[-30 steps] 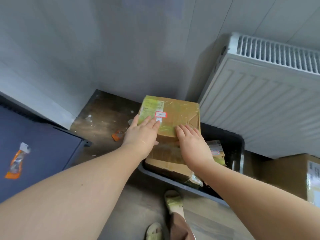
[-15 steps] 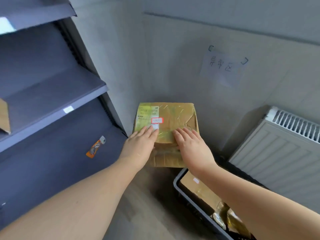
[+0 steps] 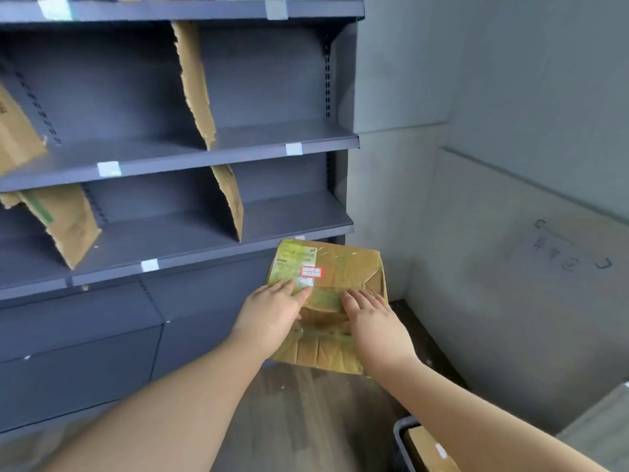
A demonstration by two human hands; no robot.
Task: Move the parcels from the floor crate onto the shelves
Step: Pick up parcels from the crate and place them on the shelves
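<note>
Head view. A taped cardboard parcel (image 3: 335, 287) is held in the air before the right end of the grey shelves (image 3: 218, 229), level with the lowest open shelf. The left hand (image 3: 272, 313) and right hand (image 3: 372, 321) lie on its top, fingers (image 3: 292, 291) spread flat; thumbs and the grip beneath are hidden. Its red-bordered label (image 3: 310, 272) is too blurred to read. The floor crate (image 3: 405, 441) is cut off at the lower edge, one parcel inside (image 3: 429, 451) partly visible.
</note>
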